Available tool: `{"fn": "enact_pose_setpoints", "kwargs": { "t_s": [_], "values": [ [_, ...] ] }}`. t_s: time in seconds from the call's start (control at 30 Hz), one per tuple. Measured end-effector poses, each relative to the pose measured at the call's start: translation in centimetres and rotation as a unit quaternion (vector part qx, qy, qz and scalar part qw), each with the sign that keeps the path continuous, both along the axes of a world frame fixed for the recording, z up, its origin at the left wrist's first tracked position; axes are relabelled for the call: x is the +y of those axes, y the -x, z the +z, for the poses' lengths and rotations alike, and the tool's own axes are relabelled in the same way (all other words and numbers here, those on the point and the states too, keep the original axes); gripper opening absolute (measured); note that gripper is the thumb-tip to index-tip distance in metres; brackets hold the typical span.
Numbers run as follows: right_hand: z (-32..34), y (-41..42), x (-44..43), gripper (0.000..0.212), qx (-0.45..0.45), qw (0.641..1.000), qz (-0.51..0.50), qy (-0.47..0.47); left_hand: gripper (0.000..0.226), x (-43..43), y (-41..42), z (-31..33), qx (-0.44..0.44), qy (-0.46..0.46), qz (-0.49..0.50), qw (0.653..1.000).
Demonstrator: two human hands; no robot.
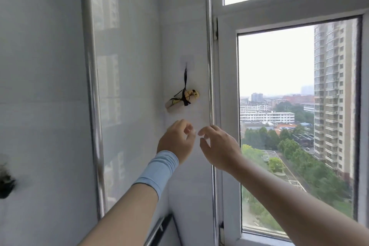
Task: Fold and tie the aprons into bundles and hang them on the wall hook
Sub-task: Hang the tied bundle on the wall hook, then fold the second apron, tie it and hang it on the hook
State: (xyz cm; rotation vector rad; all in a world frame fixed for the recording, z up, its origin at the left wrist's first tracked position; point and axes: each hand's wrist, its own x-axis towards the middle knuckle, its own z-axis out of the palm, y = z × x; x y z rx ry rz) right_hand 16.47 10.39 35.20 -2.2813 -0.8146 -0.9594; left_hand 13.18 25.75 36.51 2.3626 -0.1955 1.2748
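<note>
White tiled wall [50, 66] by the window [279, 66], apron bundle [182, 100] hangs off the wall hook [186, 63] by its strap [185, 80]. Left grip [176, 142] and right grip [218, 147] sit just below, loosely curled, empty. Hanging looks done, next apron probably.

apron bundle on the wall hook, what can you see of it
The apron bundle is a roll of pale cloth with yellow print, tied round its middle with a black strap. The strap loops up to a clear hook on the white wall. The roll hangs tilted, right end higher. The left hand and right hand are below, not touching it.
</note>
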Motion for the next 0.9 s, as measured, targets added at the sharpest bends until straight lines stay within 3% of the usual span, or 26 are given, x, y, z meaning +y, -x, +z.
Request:
{"fn": "enact_pose_setpoints", "kwargs": {
  "t_s": [0.1,0.2,0.33,0.5,0.57,0.63,0.77,0.83,0.9],
  "values": [
    [-5.5,0.9,-1.4,0.024,0.077,0.996,-0.006,0.035,0.013,-1.5,0.8,-5.3,0.062,0.022,-0.016,0.998],
    [-13.1,1.8,-3.0,0.026,0.184,0.979,-0.006,0.092,0.015,-3.4,2.1,-12.4,0.184,0.031,-0.028,0.982],
    [-23.7,3.2,-5.4,0.027,0.315,0.927,-0.006,0.205,0.015,-5.2,3.3,-22.7,0.381,0.029,-0.027,0.924],
    [-34.1,4.5,-7.1,0.019,0.448,0.857,-0.009,0.256,0.033,-6.2,4.6,-33.2,0.527,0.034,-0.020,0.849],
    [-37.8,5.0,-6.9,0.043,0.487,0.836,-0.017,0.252,0.046,-6.3,4.9,-36.6,0.559,0.031,-0.010,0.829],
    [-40.0,5.4,-6.7,0.066,0.465,0.855,-0.045,0.224,0.058,-6.1,4.8,-38.8,0.570,0.016,-0.001,0.822],
    [-39.9,2.4,-4.9,0.081,0.354,0.921,-0.060,0.150,0.067,-4.7,2.9,-40.5,0.559,0.030,0.009,0.829],
    [-38.7,-0.2,-4.1,0.089,0.362,0.916,-0.051,0.165,0.064,-4.1,1.5,-40.2,0.532,0.046,0.009,0.845],
    [-38.0,-2.0,-3.4,0.094,0.353,0.899,-0.052,0.252,0.062,-3.9,0.4,-39.6,0.503,0.062,0.005,0.862]
  ]
}}
